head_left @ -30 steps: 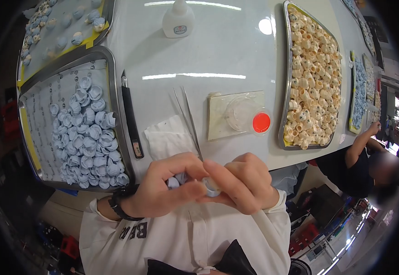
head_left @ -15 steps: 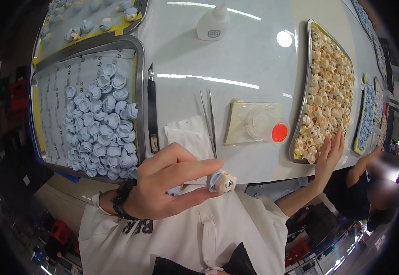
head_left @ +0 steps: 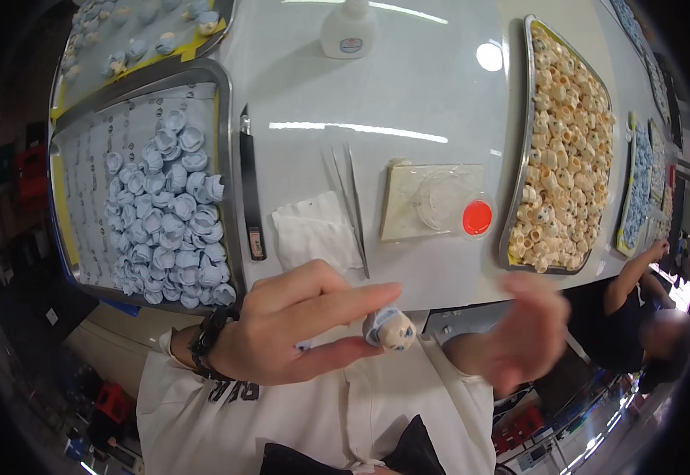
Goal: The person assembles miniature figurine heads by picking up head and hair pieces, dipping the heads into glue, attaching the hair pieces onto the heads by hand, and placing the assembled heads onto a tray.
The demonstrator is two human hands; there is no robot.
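Note:
Between the thumb and index finger of my left hand [head_left: 305,324] is a small doll head [head_left: 395,331], its pale face with blue eyes turned outward and a light-blue hair piece around its back. A bit of light blue also shows under the curled fingers of that hand; I cannot make out what it is. My right hand [head_left: 523,332] is raised off the table's near edge, right of the doll head and apart from it. Motion smears its fingers, so whether anything is in them is hidden.
A metal tray of light-blue hair pieces [head_left: 224,170] stands left, another tray [head_left: 135,75] behind it. A tray of cream head parts [head_left: 528,103] stands right. Between lie a utility knife [head_left: 250,190], tissue [head_left: 313,233], tweezers [head_left: 355,198], a block [head_left: 396,202] and a white bottle [head_left: 350,30]. A co-worker sits far right.
My right hand has left the tray of cream head parts and come back toward my body. The doll head in my left hand has shifted slightly right and down, its face turned more.

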